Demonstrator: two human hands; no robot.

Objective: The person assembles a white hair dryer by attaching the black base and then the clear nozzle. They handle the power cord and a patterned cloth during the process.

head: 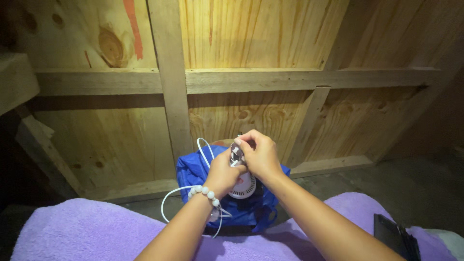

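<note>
A thin white cable [170,197] loops out over the fuzzy purple towel's [96,232] far edge. The left hand [223,173], with a white bead bracelet [204,193] on its wrist, pinches that cable, fingers closed. The right hand [258,154] clamps a small round white plastic fan [243,184] above a crinkled blue fabric bag [193,174] beside the plywood wall [270,43]. A flat black rectangular device [394,237] lies near the towel's right edge.

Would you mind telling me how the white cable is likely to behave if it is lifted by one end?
The white cable probably hangs floppy: it already loops loosely under the left hand. It looks thin, so likely light. Its springy curve suggests it may recoil or snag on the bead bracelet or the blue bag.
</note>
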